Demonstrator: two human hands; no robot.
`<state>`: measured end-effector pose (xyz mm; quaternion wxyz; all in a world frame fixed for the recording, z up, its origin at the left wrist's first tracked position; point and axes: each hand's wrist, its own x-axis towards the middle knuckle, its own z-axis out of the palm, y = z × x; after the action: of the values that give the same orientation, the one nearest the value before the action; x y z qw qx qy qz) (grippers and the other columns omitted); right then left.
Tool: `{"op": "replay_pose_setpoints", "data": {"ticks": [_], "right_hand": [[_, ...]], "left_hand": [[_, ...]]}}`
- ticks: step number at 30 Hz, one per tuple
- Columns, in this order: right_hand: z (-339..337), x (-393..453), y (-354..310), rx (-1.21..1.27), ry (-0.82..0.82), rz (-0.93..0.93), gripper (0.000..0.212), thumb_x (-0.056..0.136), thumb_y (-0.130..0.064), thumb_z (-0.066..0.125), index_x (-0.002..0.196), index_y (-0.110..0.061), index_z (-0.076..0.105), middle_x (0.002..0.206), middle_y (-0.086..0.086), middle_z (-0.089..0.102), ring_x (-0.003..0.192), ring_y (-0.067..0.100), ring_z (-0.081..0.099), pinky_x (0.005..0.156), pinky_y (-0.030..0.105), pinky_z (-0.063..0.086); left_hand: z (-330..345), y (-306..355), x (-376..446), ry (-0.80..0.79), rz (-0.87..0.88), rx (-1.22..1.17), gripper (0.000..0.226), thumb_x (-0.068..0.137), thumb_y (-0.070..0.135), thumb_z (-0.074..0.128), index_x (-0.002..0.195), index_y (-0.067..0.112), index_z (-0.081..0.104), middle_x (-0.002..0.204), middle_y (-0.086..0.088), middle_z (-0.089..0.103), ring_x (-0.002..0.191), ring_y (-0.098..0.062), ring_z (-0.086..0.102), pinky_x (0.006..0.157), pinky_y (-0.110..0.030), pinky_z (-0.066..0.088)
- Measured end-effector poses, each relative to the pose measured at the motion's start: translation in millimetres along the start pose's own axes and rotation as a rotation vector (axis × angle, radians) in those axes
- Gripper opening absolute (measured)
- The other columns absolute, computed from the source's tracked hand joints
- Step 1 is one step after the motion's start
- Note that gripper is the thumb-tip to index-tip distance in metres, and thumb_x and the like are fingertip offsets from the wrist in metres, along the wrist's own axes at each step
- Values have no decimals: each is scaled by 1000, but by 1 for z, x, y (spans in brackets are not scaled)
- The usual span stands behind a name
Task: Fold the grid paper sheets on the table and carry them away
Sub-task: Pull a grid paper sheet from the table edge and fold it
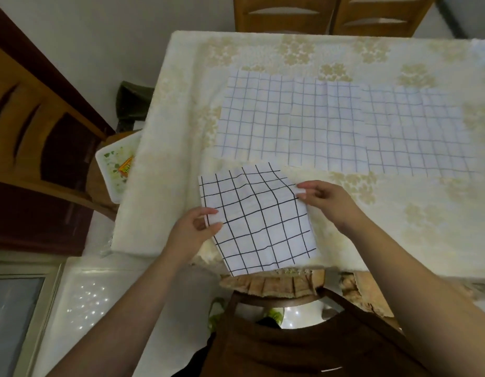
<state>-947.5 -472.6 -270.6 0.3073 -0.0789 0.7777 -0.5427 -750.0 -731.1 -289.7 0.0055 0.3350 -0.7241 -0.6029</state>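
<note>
— One grid sheet point(259, 219) is in hand, lifted at the near edge of the table point(399, 219) and hanging partly past it. How is it held?

— Left hand point(192, 229) pinches its left edge; right hand point(321, 198) pinches its far right corner. The hands are apart, with the sheet curving between them.

— Is any fold complete?

— No finished crease shows on it; the fold seems only to be starting.

— And the rest?

— Flat grid sheets point(339, 123) lie side by side and overlapping across the middle of the table, toward its far edge; their exact number cannot be told. By this judgement, nearly all folding, and all carrying, remains.
</note>
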Motion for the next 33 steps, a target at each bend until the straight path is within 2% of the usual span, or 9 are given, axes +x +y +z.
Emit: {"op": "replay_pose_setpoints", "data": {"ticks": [3,7,11,14,18,21,27,30,33], "right_hand": [[4,-15,-12,-79,26,-51,22,81,-13,76,101,-20,74,83,13,57,80,15,55,73,15,46],[15,-31,-30,-73,63,-81,19,81,-14,76,93,-28,75,80,7,50,77,17,51,77,27,44],[27,-44,-46,-180,115,-139,16,83,-18,75,90,-32,73,81,5,60,76,15,58,77,28,47],[35,-50,-56,-373,149,-219,10,84,-25,73,92,-32,71,92,-1,71,85,13,64,79,28,51],[43,-54,-66,-604,207,-337,4,86,-27,70,89,-30,72,89,-6,64,79,9,54,69,22,42],[44,-54,-67,-746,265,-428,8,84,-25,72,92,-23,75,90,-4,55,87,16,48,77,28,40],[50,-67,-89,-563,267,-316,14,92,-32,63,93,-19,68,96,-7,69,92,9,62,80,23,45],[53,-74,-93,-436,258,-257,12,91,-35,63,87,-24,66,86,-6,73,85,10,68,79,34,55],[55,-79,-92,-376,258,-231,11,91,-34,63,86,-25,67,83,-4,73,81,12,69,79,41,56]], "left_hand": [[-20,14,1,-86,116,253,31,77,15,81,96,35,67,133,8,44,92,0,61,83,-12,44],[-41,33,2,-98,228,428,25,77,14,81,98,23,72,140,9,35,93,-16,60,89,-25,46],[-59,42,5,-75,429,595,13,79,11,78,92,10,77,132,-4,53,97,-20,63,88,-22,45],[-72,47,6,-70,512,678,9,82,11,75,88,5,77,117,-4,58,88,-17,60,77,-2,35],[-87,55,12,-47,667,782,8,84,14,73,89,9,76,104,-4,65,91,-23,61,81,-27,45],[-97,69,14,-11,743,814,10,88,18,65,91,12,71,92,-1,69,84,-23,64,73,-24,40],[-107,96,14,35,589,632,4,89,20,63,91,23,64,76,3,65,72,-10,62,66,-24,47],[-105,103,16,29,518,480,7,88,18,66,89,25,64,68,5,58,60,1,56,60,-8,39],[-98,101,17,4,454,357,6,87,18,68,89,23,66,70,-5,59,54,-1,50,60,-6,39]]}}
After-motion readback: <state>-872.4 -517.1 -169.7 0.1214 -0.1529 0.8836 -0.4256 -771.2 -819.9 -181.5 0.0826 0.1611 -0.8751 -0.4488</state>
